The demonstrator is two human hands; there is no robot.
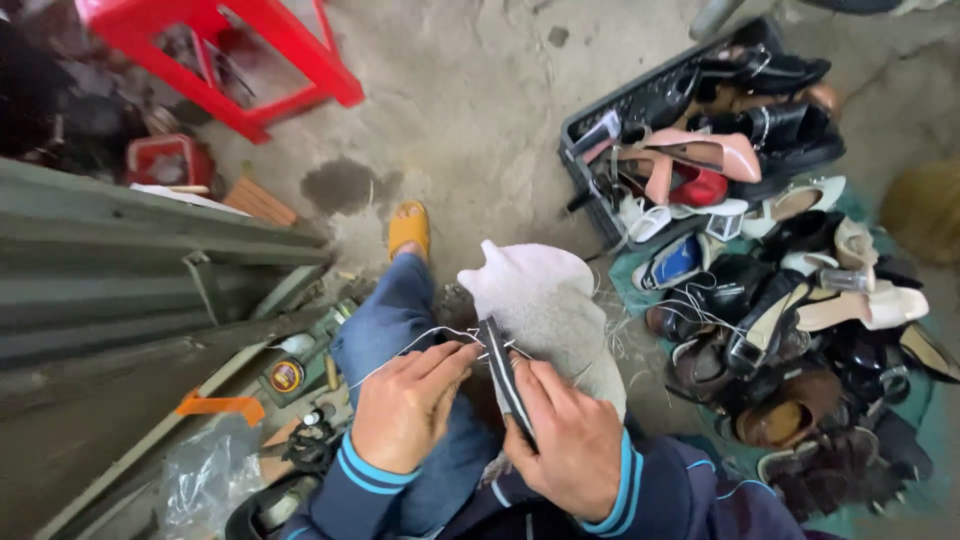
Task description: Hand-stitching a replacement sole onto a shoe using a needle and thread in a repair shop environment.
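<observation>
**Dark strap held over the lap, white thread drawn to the left**

A narrow dark strap (pixel 505 385) is seen at the middle of the view, its long axis running from the far end, just left of centre, down toward the near right. The far tip points away from the person and lies against a pale grey cloth (pixel 545 300) draped over the knee; the near end is hidden inside the right hand (pixel 565 440).

The strap is gripped along its near half by the right hand, whose fingers are closed around it with the thumb pressed on its upper face. Just to the left, the left hand (pixel 405 405) is held with its fingertips pinched together on a white thread (pixel 425 338), which is stretched from the strap's far end leftward across the blue-jeaned leg (pixel 385 325). The two hands lie close together, the strap between them.

A yellow sandal (pixel 408 228) is seen on the far side of the leg. To the right, a heap of worn shoes (pixel 790 320) is spread on the floor, with a black crate (pixel 640 105) of more shoes beyond it. A red stool (pixel 250 60) stands at the far left on the concrete floor (pixel 470 110).
</observation>
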